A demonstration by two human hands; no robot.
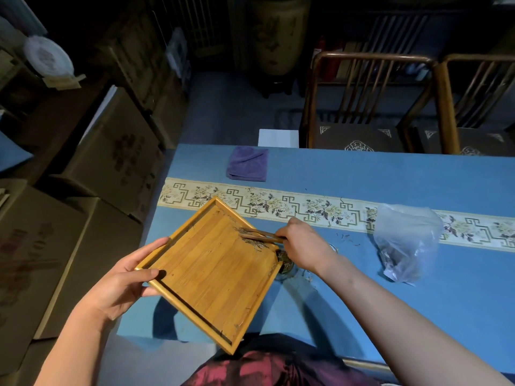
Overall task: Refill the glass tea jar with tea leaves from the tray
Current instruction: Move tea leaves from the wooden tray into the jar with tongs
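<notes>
Our left hand (122, 277) curls its fingers round the bamboo tray (211, 271), tipped over the table's near edge. Our right hand (302, 242) pinches a wooden scoop (260, 235), pushing tea leaves (250, 238) toward the glass tea jar (285, 264), half hidden under the tray's corner. Tip too much and leaves might miss it. A plastic bag (404, 246) sits right; a purple cloth (248, 163) lies at the far edge.

One tray (206, 274), two chairs (359, 107), one cloth (247, 162)

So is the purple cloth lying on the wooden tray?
No, the purple cloth lies on the blue table, well apart from the wooden tray.
</notes>
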